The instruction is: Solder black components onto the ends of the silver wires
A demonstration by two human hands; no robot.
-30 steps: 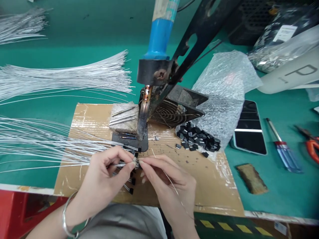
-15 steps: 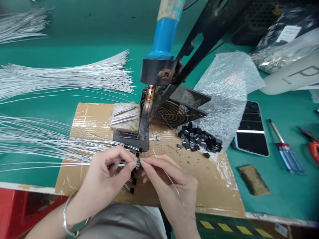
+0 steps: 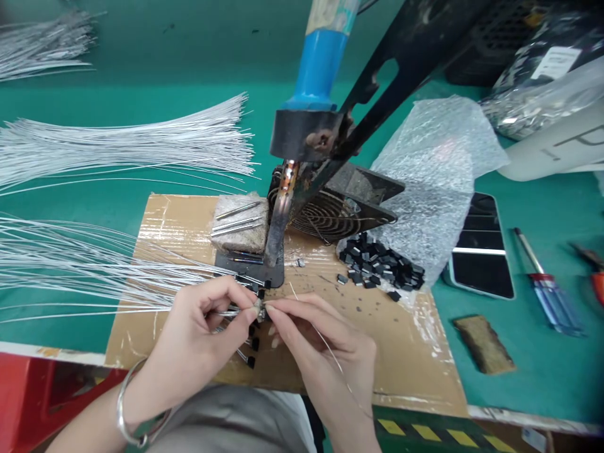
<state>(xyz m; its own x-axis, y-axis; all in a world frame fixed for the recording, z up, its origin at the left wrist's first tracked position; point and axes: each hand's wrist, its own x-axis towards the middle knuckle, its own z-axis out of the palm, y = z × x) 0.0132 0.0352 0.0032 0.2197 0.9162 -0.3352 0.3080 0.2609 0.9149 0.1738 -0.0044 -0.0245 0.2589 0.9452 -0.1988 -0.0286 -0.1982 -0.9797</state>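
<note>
My left hand [image 3: 201, 333] is closed in a pinch around a white wire, near its end. The fingertips of my right hand [image 3: 330, 352] pinch at a small metallic piece [image 3: 261, 309] that meets the left fingertips; its exact kind is too small to tell. A thin solder wire [image 3: 332, 354] runs across the right hand, from above the index finger down to the wrist. Just above both hands, the soldering iron [image 3: 276, 242] points down from its stand. White wires with black ends [image 3: 250, 362] lie under and beside the left hand.
A sponge block [image 3: 240, 223] with metal rods stands left of the iron, a fan [image 3: 325, 217] behind it. Black caps [image 3: 380, 261] spill from bubble wrap [image 3: 419, 176]. To the right lie a phone [image 3: 484, 251], screwdriver [image 3: 552, 289] and brown block [image 3: 484, 344]. Wire bundles [image 3: 141, 148] lie left.
The view has shifted slightly, so the bench things appear a little farther right. Both hands keep nearly the same pinch at the same spot.
</note>
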